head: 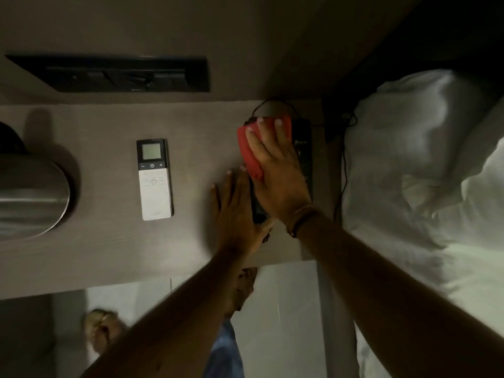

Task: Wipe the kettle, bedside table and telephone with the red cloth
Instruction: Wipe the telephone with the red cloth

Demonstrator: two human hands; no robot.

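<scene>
The black telephone [303,156] lies at the right end of the bedside table [109,241], its cord looping behind it. My right hand [275,170] presses the folded red cloth [248,151] flat onto the phone's left part. My left hand [234,214] lies flat with fingers spread against the phone's left side, holding nothing. The steel kettle [30,197] stands at the table's far left edge, partly cut off by the frame.
A white and black remote [155,179] lies mid-table. A black switch and socket panel [117,75] is set in the wall behind. A bed with white pillow [425,148] is close on the right. My feet and the floor show below the table's front edge.
</scene>
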